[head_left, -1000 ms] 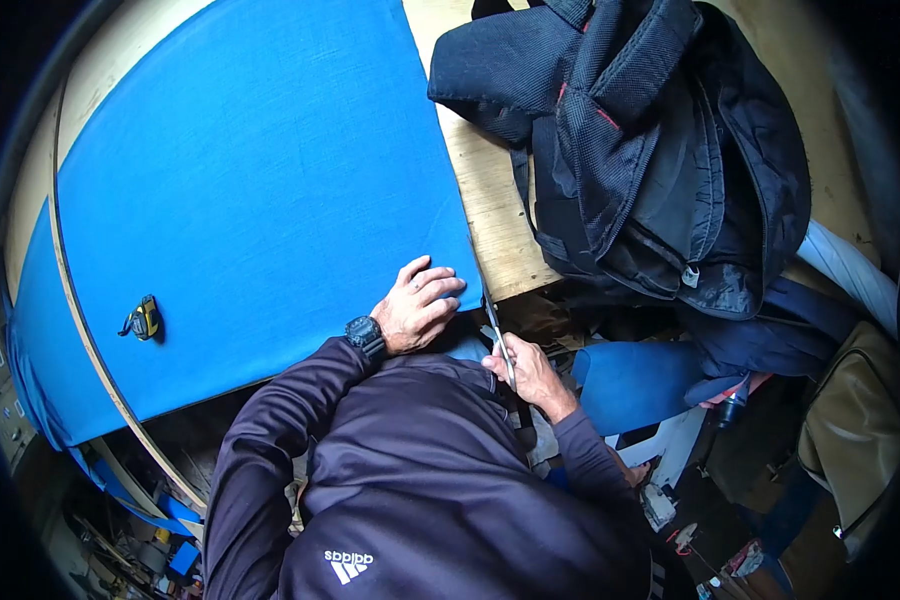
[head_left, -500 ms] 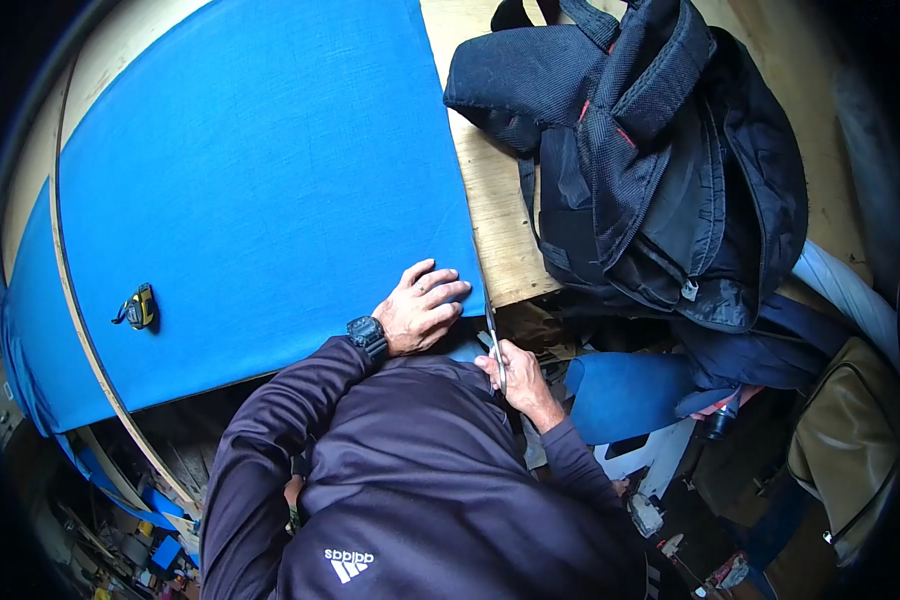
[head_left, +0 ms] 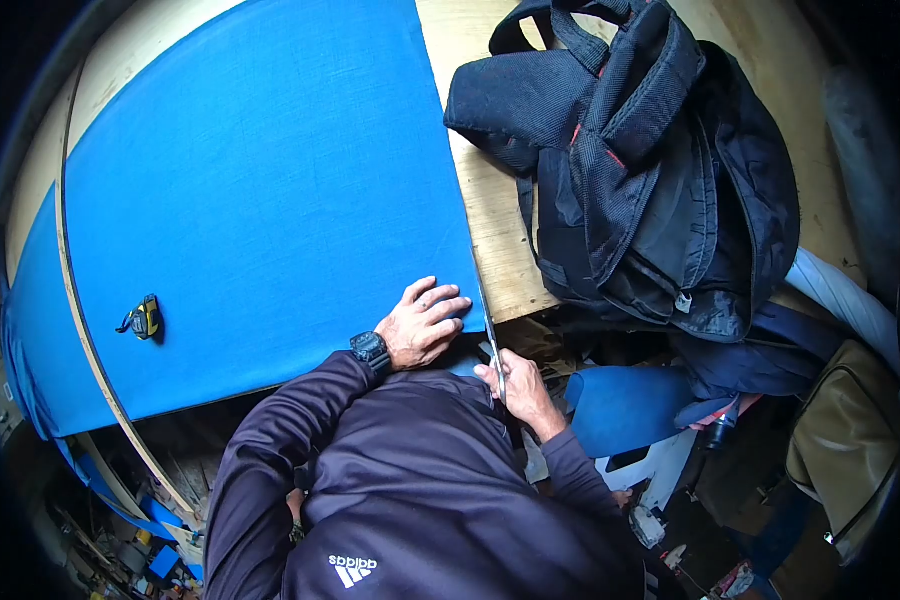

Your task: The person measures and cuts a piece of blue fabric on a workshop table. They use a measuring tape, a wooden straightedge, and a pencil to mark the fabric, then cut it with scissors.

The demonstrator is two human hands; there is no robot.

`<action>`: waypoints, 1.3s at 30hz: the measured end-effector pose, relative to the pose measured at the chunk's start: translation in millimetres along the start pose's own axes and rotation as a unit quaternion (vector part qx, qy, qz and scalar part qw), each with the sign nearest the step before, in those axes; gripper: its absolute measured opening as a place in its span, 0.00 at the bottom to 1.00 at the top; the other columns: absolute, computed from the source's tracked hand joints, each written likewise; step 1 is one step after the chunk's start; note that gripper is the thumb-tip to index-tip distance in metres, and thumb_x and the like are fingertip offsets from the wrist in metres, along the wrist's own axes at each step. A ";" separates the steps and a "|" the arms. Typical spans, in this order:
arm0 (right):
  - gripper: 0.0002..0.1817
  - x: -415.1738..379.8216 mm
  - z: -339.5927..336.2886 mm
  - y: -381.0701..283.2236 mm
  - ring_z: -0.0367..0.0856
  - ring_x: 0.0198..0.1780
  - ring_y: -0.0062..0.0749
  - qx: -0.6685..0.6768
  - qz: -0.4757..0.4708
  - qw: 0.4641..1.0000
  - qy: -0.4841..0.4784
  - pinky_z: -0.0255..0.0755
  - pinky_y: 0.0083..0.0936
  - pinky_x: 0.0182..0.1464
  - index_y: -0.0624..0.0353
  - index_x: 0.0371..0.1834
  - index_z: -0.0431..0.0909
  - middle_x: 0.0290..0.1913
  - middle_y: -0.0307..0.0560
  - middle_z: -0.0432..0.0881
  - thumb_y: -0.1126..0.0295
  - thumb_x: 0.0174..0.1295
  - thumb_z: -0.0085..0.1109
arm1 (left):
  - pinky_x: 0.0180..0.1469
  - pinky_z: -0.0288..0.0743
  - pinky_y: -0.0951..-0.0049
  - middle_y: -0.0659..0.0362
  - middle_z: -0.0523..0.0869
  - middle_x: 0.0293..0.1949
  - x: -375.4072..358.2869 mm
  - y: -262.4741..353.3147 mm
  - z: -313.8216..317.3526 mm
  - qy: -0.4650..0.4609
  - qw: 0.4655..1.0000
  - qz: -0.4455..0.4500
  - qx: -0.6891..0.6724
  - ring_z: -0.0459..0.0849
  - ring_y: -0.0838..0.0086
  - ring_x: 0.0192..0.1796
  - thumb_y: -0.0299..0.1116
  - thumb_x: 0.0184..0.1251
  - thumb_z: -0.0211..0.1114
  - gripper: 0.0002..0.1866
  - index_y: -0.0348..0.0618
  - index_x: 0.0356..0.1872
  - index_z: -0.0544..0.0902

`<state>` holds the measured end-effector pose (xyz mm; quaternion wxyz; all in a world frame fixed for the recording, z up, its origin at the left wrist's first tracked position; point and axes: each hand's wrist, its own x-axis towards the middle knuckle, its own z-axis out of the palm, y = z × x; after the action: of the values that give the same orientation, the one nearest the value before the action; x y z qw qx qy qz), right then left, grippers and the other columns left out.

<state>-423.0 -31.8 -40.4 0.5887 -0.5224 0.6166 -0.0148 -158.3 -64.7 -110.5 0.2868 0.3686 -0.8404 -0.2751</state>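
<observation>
A large blue fabric sheet (head_left: 260,190) lies spread over a wooden table (head_left: 495,215). My left hand (head_left: 422,325), with a black watch on its wrist, presses flat on the sheet's near right corner, fingers apart. My right hand (head_left: 515,385) grips a pair of scissors (head_left: 492,340) just off the table's near edge. The blades point up along the fabric's right edge, right beside my left fingertips.
A black backpack (head_left: 640,160) lies on the table's right part, hanging over the near edge. A small yellow-and-black tape measure (head_left: 145,318) rests on the fabric at the left. A thin curved strip (head_left: 70,290) crosses the fabric's left side. Clutter and bags fill the floor at the right.
The view shifted slightly. My right hand with the scissors stayed at the fabric's near right corner, edging a little closer to the blue edge. My left hand kept pressing the corner.
</observation>
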 end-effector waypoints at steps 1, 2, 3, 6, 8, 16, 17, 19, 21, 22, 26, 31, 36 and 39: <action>0.29 2.3 -1.0 -4.6 0.79 0.27 0.43 -0.005 -0.008 1.000 0.002 0.75 0.40 0.36 0.65 0.33 0.76 0.25 0.53 0.81 0.45 0.69 0.72 | 0.79 0.60 0.37 0.53 0.80 0.71 -0.5 0.0 0.8 0.002 1.000 0.002 -0.001 0.74 0.53 0.75 0.33 0.62 0.72 0.17 0.49 0.52 0.84; 0.29 4.2 -2.1 -8.8 0.79 0.27 0.44 -0.009 -0.017 1.000 0.005 0.75 0.40 0.36 0.65 0.33 0.76 0.25 0.53 0.81 0.45 0.69 0.72 | 0.79 0.60 0.37 0.53 0.80 0.71 -0.9 0.1 1.6 0.002 1.000 0.001 -0.002 0.74 0.52 0.75 0.33 0.62 0.72 0.17 0.49 0.53 0.84; 0.29 5.5 -3.0 -12.6 0.80 0.27 0.46 -0.019 -0.009 1.000 0.004 0.76 0.41 0.37 0.65 0.34 0.76 0.26 0.55 0.82 0.46 0.69 0.72 | 0.79 0.60 0.37 0.53 0.80 0.71 -1.0 0.0 1.5 0.001 1.000 0.001 -0.001 0.74 0.52 0.75 0.33 0.62 0.72 0.17 0.49 0.53 0.84; 0.29 8.1 -2.6 -17.4 0.80 0.27 0.47 -0.023 -0.018 0.999 0.016 0.76 0.41 0.36 0.65 0.33 0.76 0.26 0.55 0.82 0.46 0.69 0.72 | 0.79 0.60 0.37 0.53 0.80 0.71 -1.3 -0.7 1.5 0.000 1.000 0.000 -0.002 0.74 0.53 0.75 0.33 0.62 0.72 0.17 0.49 0.53 0.84; 0.29 8.7 -0.8 -15.1 0.80 0.27 0.46 -0.016 -0.006 1.000 0.018 0.76 0.41 0.36 0.65 0.32 0.76 0.26 0.55 0.82 0.46 0.69 0.72 | 0.79 0.60 0.37 0.53 0.80 0.71 -1.2 -0.4 1.7 -0.002 1.000 -0.003 -0.002 0.74 0.53 0.75 0.33 0.63 0.72 0.16 0.49 0.52 0.84; 0.30 10.2 2.7 -12.9 0.76 0.25 0.40 0.045 0.038 0.998 0.010 0.75 0.40 0.35 0.64 0.28 0.75 0.23 0.53 0.79 0.46 0.69 0.73 | 0.79 0.60 0.38 0.54 0.81 0.70 1.0 0.7 -1.2 -0.009 1.000 -0.009 -0.001 0.75 0.54 0.75 0.33 0.64 0.72 0.15 0.49 0.51 0.85; 0.30 11.9 2.2 -9.5 0.76 0.25 0.40 0.032 0.018 0.999 0.014 0.75 0.40 0.35 0.64 0.28 0.74 0.22 0.52 0.78 0.46 0.69 0.73 | 0.79 0.60 0.38 0.54 0.81 0.70 0.9 0.4 -1.3 -0.012 1.000 -0.008 0.000 0.75 0.54 0.75 0.34 0.65 0.72 0.14 0.49 0.51 0.84; 0.30 14.4 -0.2 -20.6 0.76 0.25 0.40 0.000 -0.001 1.000 0.021 0.75 0.40 0.35 0.64 0.28 0.74 0.22 0.52 0.78 0.46 0.68 0.74 | 0.78 0.60 0.38 0.54 0.81 0.70 0.7 0.2 -1.6 -0.012 1.000 -0.008 -0.001 0.75 0.55 0.75 0.34 0.65 0.72 0.14 0.49 0.51 0.84; 0.31 18.4 -5.4 -33.8 0.76 0.25 0.40 -0.039 0.002 0.999 0.027 0.75 0.40 0.35 0.64 0.28 0.74 0.22 0.52 0.78 0.46 0.68 0.74 | 0.79 0.60 0.38 0.54 0.81 0.70 1.0 0.4 -2.3 -0.013 1.000 -0.006 -0.003 0.75 0.55 0.75 0.34 0.65 0.72 0.14 0.49 0.51 0.84; 0.29 19.7 -5.0 -32.8 0.76 0.24 0.34 -0.047 -0.014 0.998 0.031 0.74 0.35 0.32 0.63 0.29 0.74 0.21 0.47 0.77 0.46 0.69 0.73 | 0.79 0.60 0.38 0.54 0.81 0.70 1.1 0.6 -2.3 -0.014 1.000 -0.006 -0.003 0.75 0.55 0.75 0.34 0.65 0.72 0.14 0.49 0.51 0.84; 0.29 26.5 0.8 -22.0 0.76 0.24 0.32 -0.031 -0.026 0.998 0.038 0.73 0.35 0.31 0.63 0.29 0.74 0.21 0.46 0.77 0.46 0.70 0.73 | 0.79 0.59 0.38 0.55 0.81 0.70 0.4 -0.4 -1.9 -0.020 1.000 -0.009 0.001 0.74 0.55 0.76 0.35 0.65 0.72 0.15 0.50 0.51 0.85; 0.29 22.8 -1.8 -26.5 0.76 0.25 0.34 0.056 0.040 0.998 0.006 0.74 0.38 0.33 0.64 0.29 0.74 0.21 0.48 0.77 0.47 0.69 0.73 | 0.79 0.59 0.38 0.55 0.81 0.70 1.2 0.5 -4.5 -0.026 1.000 -0.009 -0.003 0.74 0.55 0.76 0.35 0.65 0.72 0.15 0.50 0.52 0.85; 0.29 30.4 -5.0 -33.2 0.78 0.26 0.33 0.013 0.003 1.000 0.016 0.75 0.38 0.35 0.65 0.32 0.78 0.23 0.49 0.79 0.45 0.68 0.74 | 0.79 0.59 0.37 0.55 0.80 0.71 0.4 -1.5 -2.8 -0.022 1.000 -0.009 -0.013 0.74 0.55 0.76 0.35 0.64 0.72 0.16 0.50 0.52 0.84; 0.30 35.5 -7.6 -47.7 0.78 0.27 0.34 -0.010 0.020 1.000 0.013 0.75 0.39 0.37 0.65 0.34 0.79 0.24 0.50 0.80 0.44 0.68 0.74 | 0.79 0.58 0.37 0.55 0.80 0.71 -0.1 -0.1 -2.0 -0.020 1.000 -0.010 -0.016 0.74 0.54 0.76 0.35 0.64 0.72 0.16 0.51 0.52 0.84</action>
<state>-390.3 -81.4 -33.1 0.5755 -0.5156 0.6348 -0.0032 -156.8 -65.2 -109.3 0.2729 0.3669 -0.8376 -0.2988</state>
